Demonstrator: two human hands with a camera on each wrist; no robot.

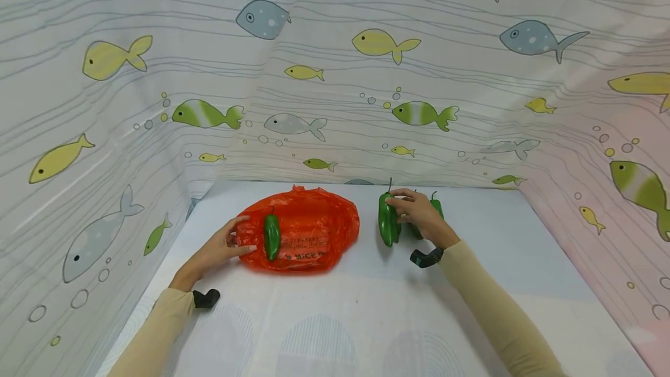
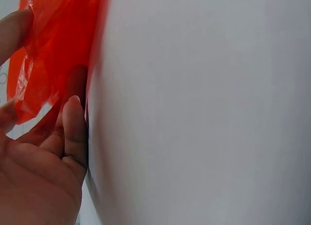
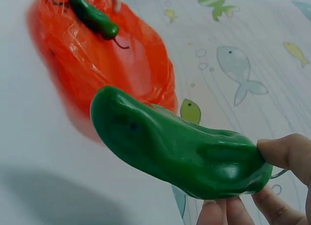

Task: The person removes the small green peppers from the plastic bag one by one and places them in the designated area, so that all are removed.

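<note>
At the left of the table lies a crinkled red plastic bag [image 1: 309, 220] with dark printing. My left hand [image 1: 222, 246] holds its left edge, the plastic between thumb and fingers; the left wrist view shows fingertips partly behind the red film [image 2: 60, 45]. A green pepper [image 1: 271, 237] rests on or inside the bag; I cannot tell which. My right hand [image 1: 419, 214] pinches another green pepper [image 3: 180, 147] near its stem end, seen large in the right wrist view, apart from the bag. More green peppers [image 1: 437, 206] show behind this hand, partly hidden.
A white table [image 1: 335, 319] with pale round patterns spreads in front. Fish-printed sheeting [image 1: 335, 92] walls the back and sides. Black wrist cameras [image 1: 206, 298] sit at both wrists.
</note>
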